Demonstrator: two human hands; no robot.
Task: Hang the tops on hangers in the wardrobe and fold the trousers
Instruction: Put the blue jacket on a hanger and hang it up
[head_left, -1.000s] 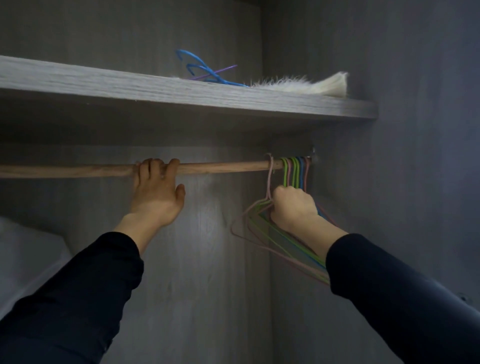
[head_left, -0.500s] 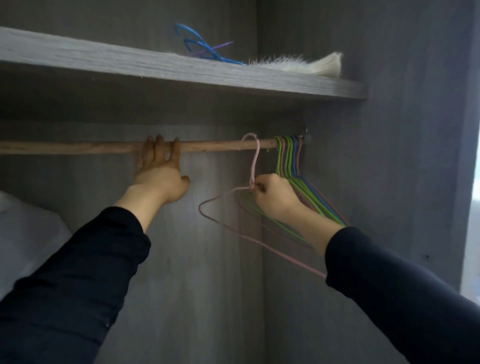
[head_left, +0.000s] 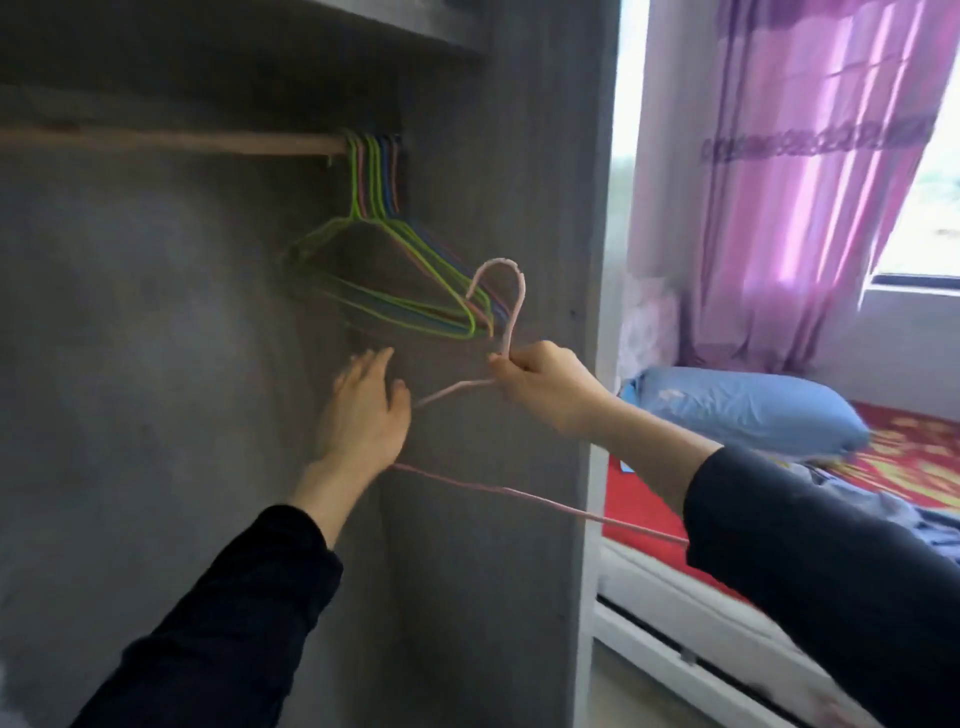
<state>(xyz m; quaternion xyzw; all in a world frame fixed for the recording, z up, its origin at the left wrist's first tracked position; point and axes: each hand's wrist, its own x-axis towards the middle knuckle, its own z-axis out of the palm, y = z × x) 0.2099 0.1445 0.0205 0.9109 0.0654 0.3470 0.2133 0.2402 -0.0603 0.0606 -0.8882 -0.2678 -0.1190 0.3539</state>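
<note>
My right hand pinches a pink wire hanger at the base of its hook, off the rail and in front of the wardrobe's right wall. My left hand hangs in the air just left of it, fingers straight, holding nothing. Several green, pink and blue hangers stay bunched at the right end of the wooden rail. No tops or trousers can be made out clearly.
The grey wardrobe side panel stands right of the hangers. Beyond it is a bed with a red patterned cover, a blue pillow, crumpled cloth and a purple curtain over a window.
My right hand has lifted the pink hanger off the rail and pulled it down and out. My left hand has let go of the rail and dropped. My view has swung right toward the bed.
</note>
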